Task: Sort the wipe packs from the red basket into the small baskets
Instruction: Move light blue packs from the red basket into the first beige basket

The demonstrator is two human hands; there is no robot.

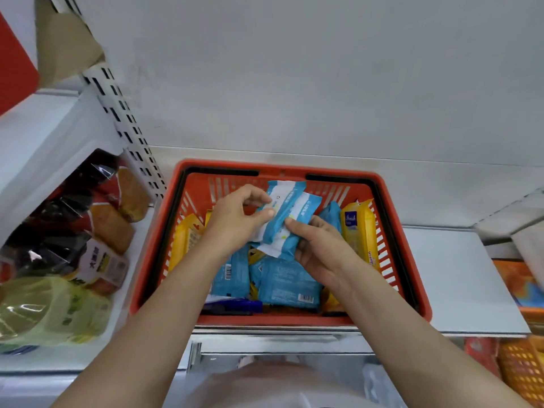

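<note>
A red basket (391, 201) stands on a white shelf in front of me, with several blue and yellow wipe packs inside. Above its middle, both hands hold a small stack of blue-and-white wipe packs (290, 213). My left hand (238, 219) pinches the stack's left side between thumb and fingers. My right hand (319, 245) grips its lower right edge. More blue packs (290, 285) lie flat on the basket floor. Yellow packs (360, 228) lean against the right wall, and others (185, 240) against the left.
Bagged goods (97, 225) and a green pack (50, 310) fill the shelf on the left. An orange small basket (521, 369) sits at the lower right, below the white shelf (462, 278). A perforated upright (123, 113) rises at the left.
</note>
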